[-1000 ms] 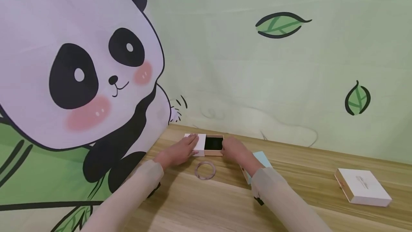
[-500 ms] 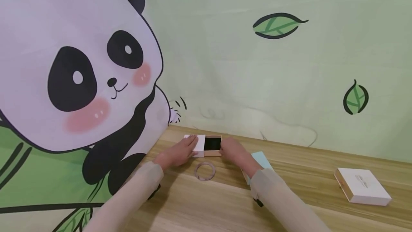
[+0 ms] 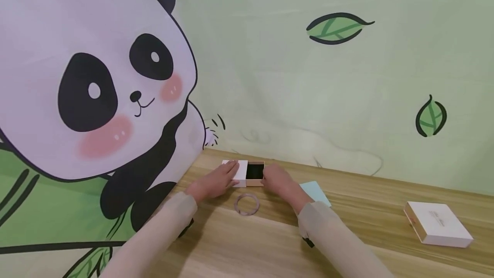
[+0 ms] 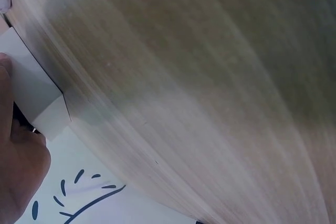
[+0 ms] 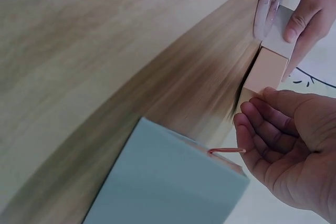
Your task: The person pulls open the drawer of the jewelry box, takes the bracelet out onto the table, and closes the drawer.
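Note:
A white sleeve box (image 3: 242,170) lies on the table near the back wall, its tan drawer (image 3: 255,182) partly out to the right and black inside. My left hand (image 3: 214,181) grips the sleeve, fingers across the top and thumb on the front side (image 5: 276,36). At the drawer's outer end my right hand (image 3: 278,179) holds on with curled fingers, its thumb tip at the corner in the right wrist view; the exact finger contact is partly hidden. Just in front of the box lies a pale, marbled bangle (image 3: 247,213).
A light blue box (image 5: 163,182) with an orange ribbon tab lies under my right forearm. Farther right on the wooden table (image 3: 366,222) sits another white box (image 3: 440,224) with printed lettering. Behind the table hangs a panda-printed backdrop (image 3: 270,76).
The drawer has slid a little leftward into the sleeve, and my right hand has moved left with it. My left hand has stayed on the sleeve. The bangle has not moved.

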`<state>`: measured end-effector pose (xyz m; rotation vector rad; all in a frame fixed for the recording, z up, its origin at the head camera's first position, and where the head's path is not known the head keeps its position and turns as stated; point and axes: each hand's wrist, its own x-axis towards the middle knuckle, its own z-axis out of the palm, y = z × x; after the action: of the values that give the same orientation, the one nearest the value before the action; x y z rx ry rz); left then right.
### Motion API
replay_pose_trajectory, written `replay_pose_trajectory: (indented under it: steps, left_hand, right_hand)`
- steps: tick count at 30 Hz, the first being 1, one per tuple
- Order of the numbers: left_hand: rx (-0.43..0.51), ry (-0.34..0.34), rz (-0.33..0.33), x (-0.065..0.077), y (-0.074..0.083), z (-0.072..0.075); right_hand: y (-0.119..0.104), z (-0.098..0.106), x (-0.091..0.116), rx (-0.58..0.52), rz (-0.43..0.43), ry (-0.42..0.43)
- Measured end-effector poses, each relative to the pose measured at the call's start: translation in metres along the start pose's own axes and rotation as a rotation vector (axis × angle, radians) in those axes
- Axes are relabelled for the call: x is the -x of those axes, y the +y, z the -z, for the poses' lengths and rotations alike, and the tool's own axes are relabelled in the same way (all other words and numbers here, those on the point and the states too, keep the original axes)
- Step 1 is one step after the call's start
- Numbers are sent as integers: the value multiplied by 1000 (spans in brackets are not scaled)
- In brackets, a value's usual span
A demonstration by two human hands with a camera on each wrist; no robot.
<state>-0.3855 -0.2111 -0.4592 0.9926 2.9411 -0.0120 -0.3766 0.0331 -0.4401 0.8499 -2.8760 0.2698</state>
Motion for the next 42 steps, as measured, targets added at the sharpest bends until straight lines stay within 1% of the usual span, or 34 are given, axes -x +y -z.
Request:
replay_pose_trajectory:
  steps: [2, 5, 8, 10, 13, 18, 25, 27, 32, 35, 39, 42]
  left_hand:
    - [5, 3, -4, -2, 1, 1]
    - [-13, -22, 6, -5, 0, 2]
    - [-10, -32, 15, -6, -1, 1]
    - [-6, -26, 14, -7, -2, -1]
    - [-9, -22, 16, -7, -3, -3]
    - [-16, -21, 14, -3, -1, -5]
    - [-7, 10, 12, -2, 2, -3]
    - [-11, 2, 18, -3, 3, -2]
    - [-8, -18, 39, 1, 2, -3]
    - [-1, -6, 36, 2, 2, -4]
    - [-14, 10, 26, 0, 2, -3]
    - [-18, 3, 27, -2, 3, -2]
  right_hand:
    - [0, 1, 0, 18, -1, 2]
    - [1, 1, 0, 32, 20, 7]
    - [2, -1, 0, 26, 29, 18]
    - [2, -2, 0, 19, 35, 29]
    - [2, -4, 0, 17, 55, 46]
    - [0, -6, 2, 31, 81, 49]
    - [-1, -4, 4, 23, 39, 42]
    - [0, -4, 4, 24, 31, 39]
    - [-4, -7, 4, 26, 31, 30]
    - [-5, -7, 4, 23, 24, 33]
    - [-4, -6, 3, 19, 19, 27]
    - [-3, -6, 4, 21, 17, 26]
